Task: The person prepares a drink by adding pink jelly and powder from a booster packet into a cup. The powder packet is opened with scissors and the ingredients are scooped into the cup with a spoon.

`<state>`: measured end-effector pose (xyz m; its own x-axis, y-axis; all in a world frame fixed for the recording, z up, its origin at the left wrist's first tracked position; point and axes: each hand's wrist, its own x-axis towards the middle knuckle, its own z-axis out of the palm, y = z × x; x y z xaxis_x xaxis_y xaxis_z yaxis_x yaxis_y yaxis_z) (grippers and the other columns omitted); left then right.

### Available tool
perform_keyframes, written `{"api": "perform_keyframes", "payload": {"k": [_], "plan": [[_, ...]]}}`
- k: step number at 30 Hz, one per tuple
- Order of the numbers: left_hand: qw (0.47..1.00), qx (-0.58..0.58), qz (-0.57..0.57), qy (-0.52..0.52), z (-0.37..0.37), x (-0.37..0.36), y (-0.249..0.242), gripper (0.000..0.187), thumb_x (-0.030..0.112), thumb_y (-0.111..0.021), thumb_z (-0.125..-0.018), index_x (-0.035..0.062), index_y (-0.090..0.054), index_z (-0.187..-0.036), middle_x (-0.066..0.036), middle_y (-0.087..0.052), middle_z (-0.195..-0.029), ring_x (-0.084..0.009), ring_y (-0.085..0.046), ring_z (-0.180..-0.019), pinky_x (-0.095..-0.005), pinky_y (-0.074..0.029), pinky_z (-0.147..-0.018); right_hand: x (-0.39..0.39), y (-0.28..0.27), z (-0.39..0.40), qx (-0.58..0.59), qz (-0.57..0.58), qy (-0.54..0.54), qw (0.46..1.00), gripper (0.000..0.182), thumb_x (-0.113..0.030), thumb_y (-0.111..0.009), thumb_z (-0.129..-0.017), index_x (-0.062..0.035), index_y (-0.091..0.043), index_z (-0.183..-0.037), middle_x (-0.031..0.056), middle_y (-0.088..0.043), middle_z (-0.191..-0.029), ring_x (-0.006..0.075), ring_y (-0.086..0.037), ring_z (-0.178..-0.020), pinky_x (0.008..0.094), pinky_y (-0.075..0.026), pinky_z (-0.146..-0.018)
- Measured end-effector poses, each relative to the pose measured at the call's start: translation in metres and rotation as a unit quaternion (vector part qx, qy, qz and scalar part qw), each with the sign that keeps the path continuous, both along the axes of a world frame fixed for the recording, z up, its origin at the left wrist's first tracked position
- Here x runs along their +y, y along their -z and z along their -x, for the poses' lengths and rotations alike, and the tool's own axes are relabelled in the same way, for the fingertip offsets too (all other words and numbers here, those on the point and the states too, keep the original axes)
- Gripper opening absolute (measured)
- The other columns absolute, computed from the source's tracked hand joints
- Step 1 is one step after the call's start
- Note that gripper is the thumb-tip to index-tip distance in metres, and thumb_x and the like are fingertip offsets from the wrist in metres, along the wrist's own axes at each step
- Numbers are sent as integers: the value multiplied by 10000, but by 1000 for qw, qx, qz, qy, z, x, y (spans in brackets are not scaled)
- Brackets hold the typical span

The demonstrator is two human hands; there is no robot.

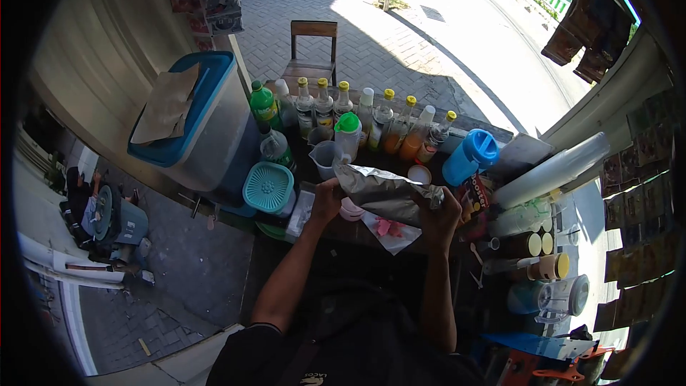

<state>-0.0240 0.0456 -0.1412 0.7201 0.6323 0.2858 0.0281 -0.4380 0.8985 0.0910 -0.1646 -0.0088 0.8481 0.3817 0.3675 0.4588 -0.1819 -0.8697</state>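
A silver foil pouch [382, 191] is stretched between my two hands above the counter. My left hand [326, 204] is closed on its left end, and my right hand [439, 216] grips the right end. Just below the pouch shows a small clear plastic bag [391, 231] with something pink-red in or on it. A pink container [351, 209] peeks out beside my left hand. Behind that hand stands a clear measuring jug [326, 158], close to a bottle with a green lid [348, 136].
Several syrup bottles [384, 121] line the counter's far edge. To the left are a teal-lidded basket [269, 186] and a large blue-lidded box [207, 136]. A blue pitcher [469, 157], a plastic roll [554, 171] and jars [525, 244] stand right. Sachet strips [643, 200] hang at the side.
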Motion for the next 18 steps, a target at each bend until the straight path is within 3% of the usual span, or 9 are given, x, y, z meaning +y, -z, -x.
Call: {"api": "perform_keyframes", "payload": {"k": [2,6,7,13,18], "plan": [[999,14,-34,14,3,1,2,135,-15,-639,-789,-12,-662,-922,-159,-700,-867,-259,-692,-897,-356,-512,-731,-6,17,10,53,-52,21,997,226,-85,-814,-676,8,-646,-795,91,-669,-727,194,-654,-684,320,-480,-635],[997,-6,-59,44,1,1,10,161,-36,-643,-758,-10,-654,-917,-168,-691,-909,-273,-682,-927,-357,-506,-743,-15,42,23,-41,-10,69,997,258,-147,-841,-632,-32,-659,-774,76,-658,-727,251,-629,-731,370,-438,-788],[993,5,-113,45,1,5,21,175,-38,-644,-750,-13,-652,-922,-169,-691,-908,-284,-681,-925,-362,-506,-749,-15,47,26,-43,-24,86,995,258,-147,-841,-632,-32,-659,-774,76,-658,-727,251,-629,-731,370,-438,-788],[990,14,-123,71,8,14,39,202,-29,-639,-729,-12,-659,-930,-191,-687,-912,-313,-675,-935,-365,-509,-765,-15,56,33,-59,-11,86,995,266,-142,-854,-599,-52,-647,-740,53,-640,-713,245,-630,-759,367,-440,-780],[982,99,-155,37,13,16,38,237,-13,-618,-719,-15,-661,-952,-205,-684,-916,-342,-668,-937,-376,-514,-767,-12,62,36,-71,-1,88,994,264,-147,-852,-601,-53,-647,-739,62,-640,-713,244,-635,-743,364,-440,-780]]}}
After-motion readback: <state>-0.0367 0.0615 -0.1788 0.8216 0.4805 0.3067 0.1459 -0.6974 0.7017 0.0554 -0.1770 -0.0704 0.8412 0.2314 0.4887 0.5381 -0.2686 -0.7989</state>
